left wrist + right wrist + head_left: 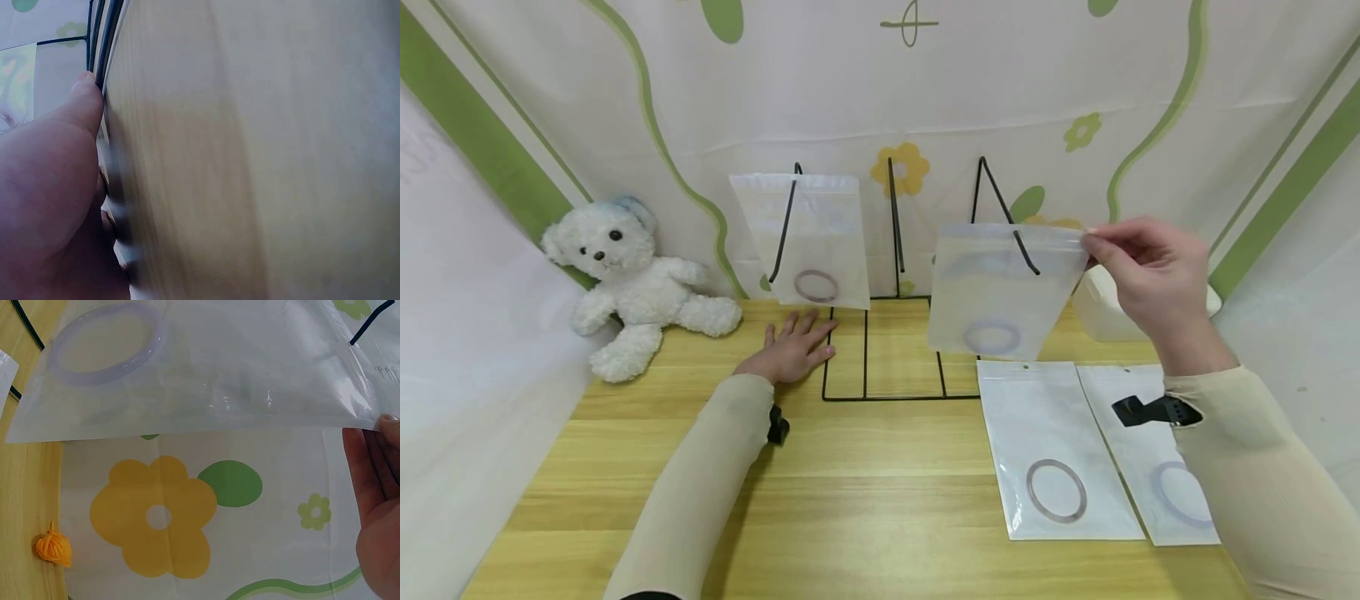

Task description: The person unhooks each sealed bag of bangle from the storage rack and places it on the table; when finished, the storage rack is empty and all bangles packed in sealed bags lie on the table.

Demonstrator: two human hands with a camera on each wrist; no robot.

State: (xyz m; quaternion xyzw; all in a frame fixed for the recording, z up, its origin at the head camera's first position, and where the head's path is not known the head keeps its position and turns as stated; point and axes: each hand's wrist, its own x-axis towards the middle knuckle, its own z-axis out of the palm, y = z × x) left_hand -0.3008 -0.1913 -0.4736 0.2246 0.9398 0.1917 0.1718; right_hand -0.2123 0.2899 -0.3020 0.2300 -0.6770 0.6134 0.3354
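My right hand (1157, 271) pinches the top right corner of a translucent zip bag (973, 279) between thumb and fingers. Inside its lower part lies a lavender bangle (94, 378). The bag hangs over the right hook (997, 197) of a black wire rack (898, 399), the hook's tip showing in front of it. My left hand (788, 350) rests on the table with fingers spread, fingertips at the left side of the rack's base. A similar bag (831, 233) with a pinkish bangle (797, 287) hangs on the left hook. The middle hook (895, 221) carries no bag.
Two more bags lie flat at the right, one with a pinkish bangle (1030, 483), the other bag (1123, 387) partly under my right sleeve. A white teddy bear (643, 287) sits at the left back. Behind the right hand stands a white container (1101, 312). An orange bundle (54, 549) lies near the table edge.
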